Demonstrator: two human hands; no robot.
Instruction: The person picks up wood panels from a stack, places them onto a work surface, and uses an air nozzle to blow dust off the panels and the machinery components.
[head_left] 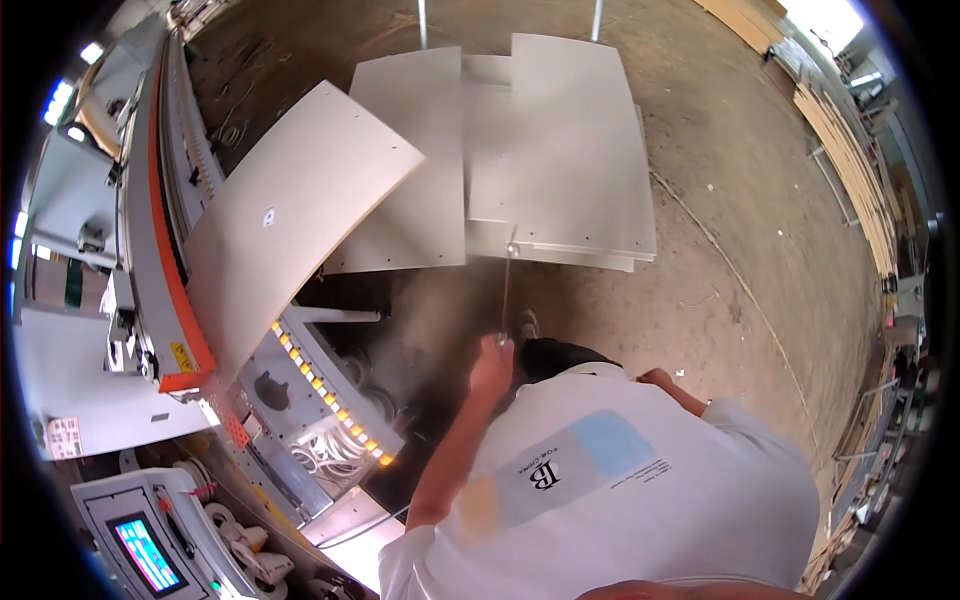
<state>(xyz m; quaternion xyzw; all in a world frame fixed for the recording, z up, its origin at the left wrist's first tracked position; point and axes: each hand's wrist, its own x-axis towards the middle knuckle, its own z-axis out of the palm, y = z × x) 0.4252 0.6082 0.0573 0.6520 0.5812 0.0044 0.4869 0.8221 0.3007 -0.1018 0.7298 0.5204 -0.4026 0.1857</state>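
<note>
My left hand [491, 362] is closed on the lower end of a thin rod [507, 290]. The rod points away from me, and a small shiny piece sits at its far end, close to the near edge of the stacked panels. What kind of tool it is cannot be made out. My right hand [657, 378] is beside my right hip, half hidden behind my white shirt, so its fingers do not show clearly. Pale flat panels [570, 140] lie in stacks ahead. Another panel [310, 180] rests at a slant on the machine [185, 300] at my left.
A row of yellow-and-white rollers [320, 385] runs along the machine's near side. A control box with a lit screen [147, 552] stands at the lower left. Long boards [850, 160] are piled at the far right. My shoe [528, 323] is on the brown floor.
</note>
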